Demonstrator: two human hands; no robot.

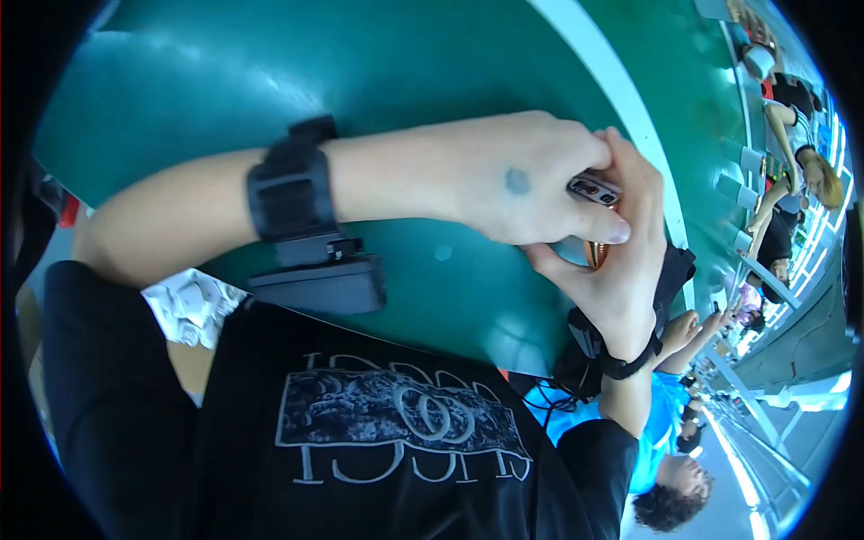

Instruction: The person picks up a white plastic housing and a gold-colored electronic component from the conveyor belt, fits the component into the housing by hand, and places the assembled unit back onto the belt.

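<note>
My left hand (pixel 531 175) reaches across from the left, its fingers curled around a small silver piece with dark openings (pixel 594 189). My right hand (pixel 621 243) comes up from the lower right and closes around the same piece from the other side, so the two hands touch. A copper-coloured shiny part (pixel 596 255) shows between the thumbs; whether it belongs to the silver piece I cannot tell. Most of what is held is hidden by the fingers. Both hands are above the green table.
The green table (pixel 432 301) has a white stripe (pixel 621 76) across it. A black strap with a box-like device (pixel 319 283) is on my left wrist. Crumpled silver foil (pixel 192 306) lies by my left elbow. A person in blue (pixel 661 423) sits close on the right; others work farther off.
</note>
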